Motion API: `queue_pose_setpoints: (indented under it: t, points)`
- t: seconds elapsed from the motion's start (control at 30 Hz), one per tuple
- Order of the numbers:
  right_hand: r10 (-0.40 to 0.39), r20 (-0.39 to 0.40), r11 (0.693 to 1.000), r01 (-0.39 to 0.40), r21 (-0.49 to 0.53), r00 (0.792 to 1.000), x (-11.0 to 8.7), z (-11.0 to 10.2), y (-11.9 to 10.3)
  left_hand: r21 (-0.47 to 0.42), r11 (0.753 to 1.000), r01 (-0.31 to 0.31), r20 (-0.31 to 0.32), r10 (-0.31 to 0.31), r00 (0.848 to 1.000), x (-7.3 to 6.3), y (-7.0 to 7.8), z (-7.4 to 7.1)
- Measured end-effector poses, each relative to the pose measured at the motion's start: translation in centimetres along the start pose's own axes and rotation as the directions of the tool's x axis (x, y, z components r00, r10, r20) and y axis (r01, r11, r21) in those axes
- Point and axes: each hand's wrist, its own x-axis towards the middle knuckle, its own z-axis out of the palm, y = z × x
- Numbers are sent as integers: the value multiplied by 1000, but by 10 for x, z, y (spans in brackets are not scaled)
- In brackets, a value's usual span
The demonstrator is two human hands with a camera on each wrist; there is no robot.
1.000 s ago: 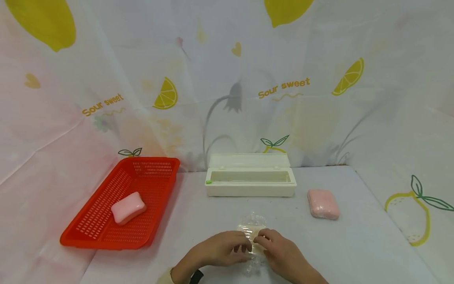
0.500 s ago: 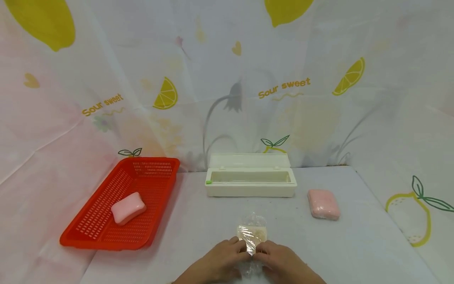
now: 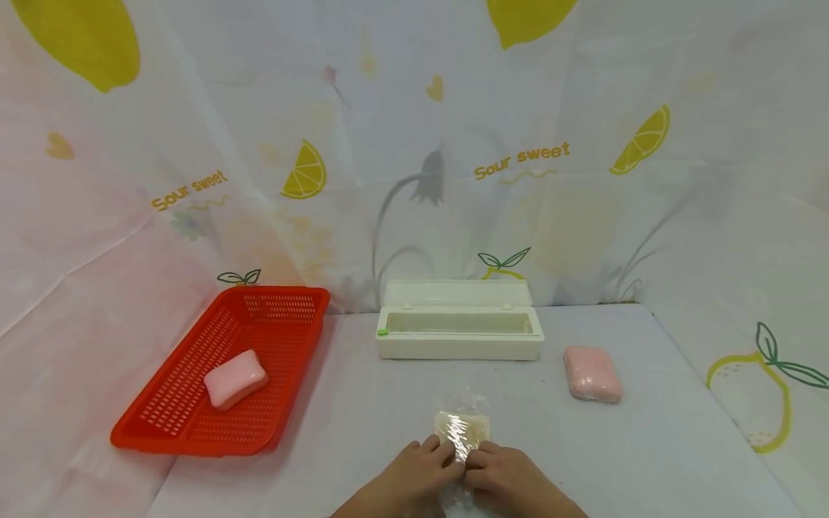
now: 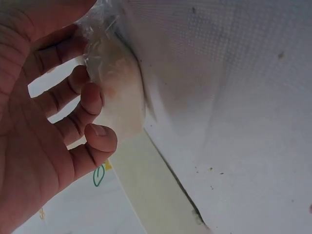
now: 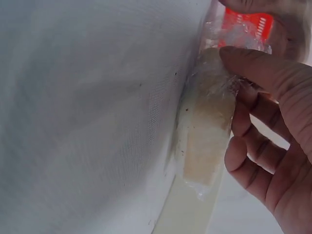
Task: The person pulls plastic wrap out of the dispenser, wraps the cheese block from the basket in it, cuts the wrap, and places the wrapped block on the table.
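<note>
A cream-coloured bar of soap (image 3: 479,429) lies on the table in front of me, covered in crinkled, shiny plastic wrap (image 3: 458,426). My left hand (image 3: 417,469) is at the bar's near left side, fingers curled onto the wrap. From the right, my right hand (image 3: 508,473) meets it, so the fingertips nearly touch over the near end. In the right wrist view the thumb (image 5: 248,63) presses the gathered film at the end of the bar (image 5: 207,131). The left wrist view shows curled fingers (image 4: 91,97) against the wrapped bar (image 4: 119,87).
Behind the bar stands a white plastic-wrap dispenser box (image 3: 460,348) with its lid raised. A red basket (image 3: 285,403) on the left holds a pink soap bar (image 3: 235,379). Another pink bar (image 3: 592,374), film-covered, lies on the right. A lemon-print cloth (image 3: 363,108) hangs behind.
Both hands have drawn toward the near end of the bar, uncovering more of its top. Their fingertips have come closer together over the film. The basket, box and pink bars stay put.
</note>
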Motion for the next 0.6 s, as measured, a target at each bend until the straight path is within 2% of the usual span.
queue_pose_setpoints:
  t: [0.1, 0.2, 0.43, 0.5, 0.6]
  points:
    - [30, 0, 999, -31, 16, 1000, -1, 0, -1, 32, 999, 4, -9, -4, 1000, 0, 0, 0]
    - [60, -12, 997, -60, 51, 998, -2, -1, -3, 22, 1000, -10, -54, 11, 999, -1, 0, 1]
    - [136, -44, 977, -127, 171, 990, -4, -6, -4, -136, 991, -7, -175, -17, 984, -1, -3, -2]
    - [148, -52, 973, -136, 187, 988, -4, -7, -4, -124, 992, -4, -192, -20, 981, -1, -2, -2]
    - [169, -68, 970, -153, 189, 983, -4, -6, -4, -81, 997, 14, -182, -29, 983, 1, -1, -4]
